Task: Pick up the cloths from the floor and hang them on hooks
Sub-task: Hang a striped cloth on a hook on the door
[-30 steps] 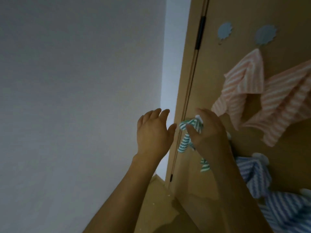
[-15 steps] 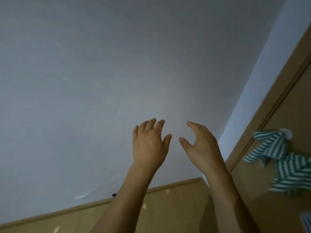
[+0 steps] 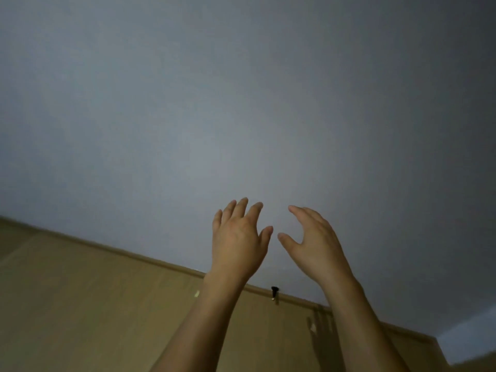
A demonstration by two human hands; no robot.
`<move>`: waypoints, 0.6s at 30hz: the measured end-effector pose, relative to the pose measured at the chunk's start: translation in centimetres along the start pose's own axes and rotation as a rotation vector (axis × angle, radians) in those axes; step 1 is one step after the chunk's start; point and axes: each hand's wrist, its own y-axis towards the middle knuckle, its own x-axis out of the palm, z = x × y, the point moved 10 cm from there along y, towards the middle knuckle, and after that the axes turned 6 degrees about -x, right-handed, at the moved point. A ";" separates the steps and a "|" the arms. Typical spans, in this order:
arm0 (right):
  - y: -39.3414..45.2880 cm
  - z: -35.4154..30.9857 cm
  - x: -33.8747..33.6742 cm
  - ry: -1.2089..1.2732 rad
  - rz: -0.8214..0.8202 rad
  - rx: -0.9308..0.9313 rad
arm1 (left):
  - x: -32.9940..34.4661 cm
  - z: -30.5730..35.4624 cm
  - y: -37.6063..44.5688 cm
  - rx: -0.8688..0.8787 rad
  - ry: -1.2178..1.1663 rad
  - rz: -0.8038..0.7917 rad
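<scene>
My left hand point(image 3: 237, 240) and my right hand point(image 3: 312, 241) are raised side by side in front of a plain grey wall point(image 3: 241, 103). Both hands hold nothing, and their fingers are loosely spread. No cloth and no hook is in view.
A wooden floor point(image 3: 80, 318) with a wooden skirting board point(image 3: 134, 255) runs along the bottom of the wall. A small black door stop point(image 3: 274, 291) stands at the skirting between my forearms.
The view has swung left, away from the door. The green striped cloth and the door have passed out of sight. My right hand let go of that cloth a second ago.
</scene>
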 end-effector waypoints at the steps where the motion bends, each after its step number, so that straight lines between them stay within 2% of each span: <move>1: 0.5 -1.9 1.7 0.004 -0.027 -0.032 | -0.8 -2.4 -0.1 -0.034 0.005 0.008; 9: 4.1 -15.4 14.5 0.035 -0.270 -0.290 | -6.1 -19.7 -2.0 -0.371 0.058 0.089; 18: 10.4 -25.8 28.1 0.053 -0.517 -0.524 | -8.7 -34.8 -1.0 -0.706 0.144 0.151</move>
